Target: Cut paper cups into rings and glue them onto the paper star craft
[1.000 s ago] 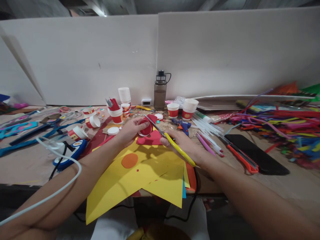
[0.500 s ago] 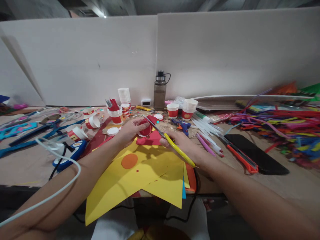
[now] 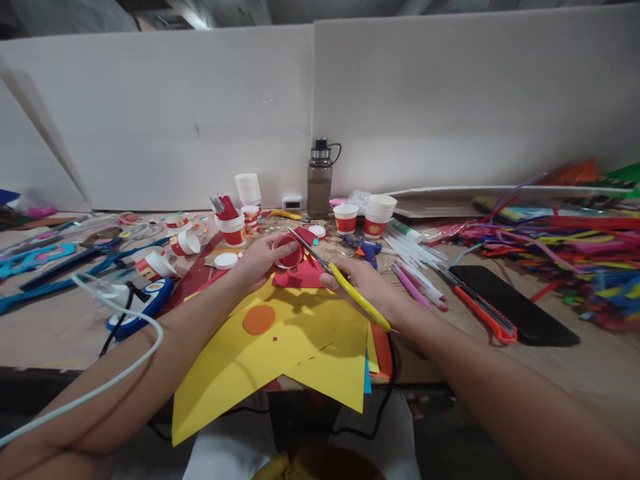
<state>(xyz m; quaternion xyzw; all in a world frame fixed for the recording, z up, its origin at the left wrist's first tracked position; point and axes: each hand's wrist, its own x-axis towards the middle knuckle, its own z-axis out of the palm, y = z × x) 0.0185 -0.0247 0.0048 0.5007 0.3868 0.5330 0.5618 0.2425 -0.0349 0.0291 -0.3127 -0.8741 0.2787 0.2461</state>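
My left hand (image 3: 266, 259) pinches a red round piece with a pale rim (image 3: 289, 263) between thumb and fingers. Yellow-handled scissors (image 3: 357, 297) are in my right hand (image 3: 361, 280), their blades pointing up and left to the right edge of the round piece. Whether the blades touch it I cannot tell. Just below the blades lies red paper (image 3: 295, 279), partly shaded by my hands. Under it spread large yellow sheets (image 3: 310, 340), with an orange paper disc (image 3: 259, 320) on top.
Paper cups (image 3: 380, 217), a water bottle (image 3: 319, 190) and a glue gun (image 3: 369, 252) stand or lie behind my hands. At right are a cutter knife (image 3: 485, 313), a black phone (image 3: 515, 303) and colourful pipe cleaners (image 3: 565, 250). A white cable (image 3: 150, 363) crosses my left forearm.
The round piece has tilted slightly in my left hand, showing more of its inside. My right hand and the scissors have hardly moved.
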